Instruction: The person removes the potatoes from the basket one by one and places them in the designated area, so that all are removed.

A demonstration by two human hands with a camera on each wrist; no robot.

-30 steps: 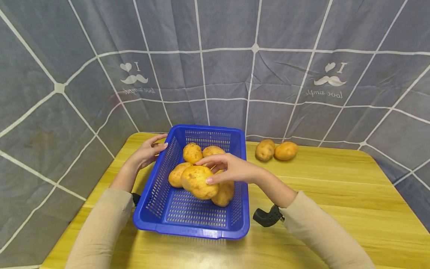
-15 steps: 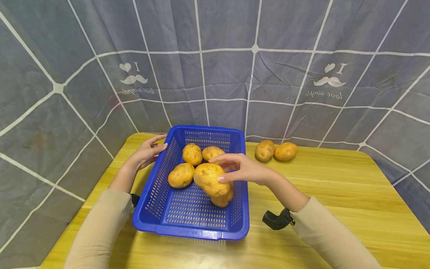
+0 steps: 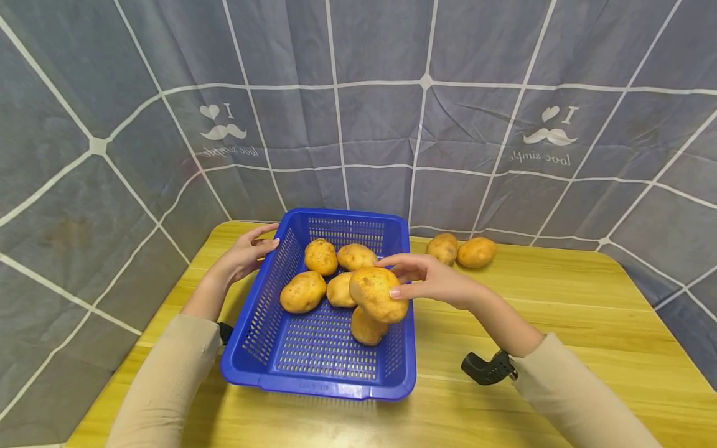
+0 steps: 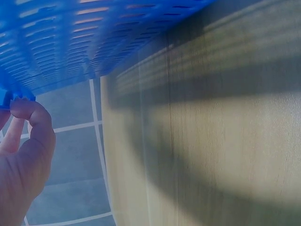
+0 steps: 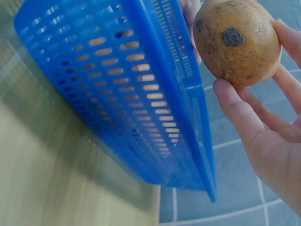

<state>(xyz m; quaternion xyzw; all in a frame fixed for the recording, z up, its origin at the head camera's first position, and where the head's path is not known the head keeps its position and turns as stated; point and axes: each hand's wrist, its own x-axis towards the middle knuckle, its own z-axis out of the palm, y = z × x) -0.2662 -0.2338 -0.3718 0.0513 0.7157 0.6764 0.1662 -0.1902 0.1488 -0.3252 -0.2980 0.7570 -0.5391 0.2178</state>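
Note:
In the head view, my right hand [image 3: 431, 280] pinches a large yellow potato [image 3: 378, 294] between thumb and fingers, raised over the right side of a blue plastic basket [image 3: 319, 389]. A dark spot marks this potato [image 5: 240, 44] in the right wrist view, where it shows above the basket's rim. Several more potatoes lie in the basket, among them one potato [image 3: 303, 292] at the left and another [image 3: 368, 326] partly hidden under the held one. My left hand [image 3: 243, 255] holds the basket's left rim, thumb bent against the edge [image 4: 21, 96].
Two potatoes, one nearer [image 3: 442, 247] and one farther right [image 3: 477, 252], lie at the back of the wooden table [image 3: 560, 311]. A grey curtain with white lines [image 3: 381, 124] hangs behind the table and along its sides.
My right hand has carried the potato rightward across the basket, from the middle toward the right wall, uncovering another potato underneath. The left hand and basket have stayed in place.

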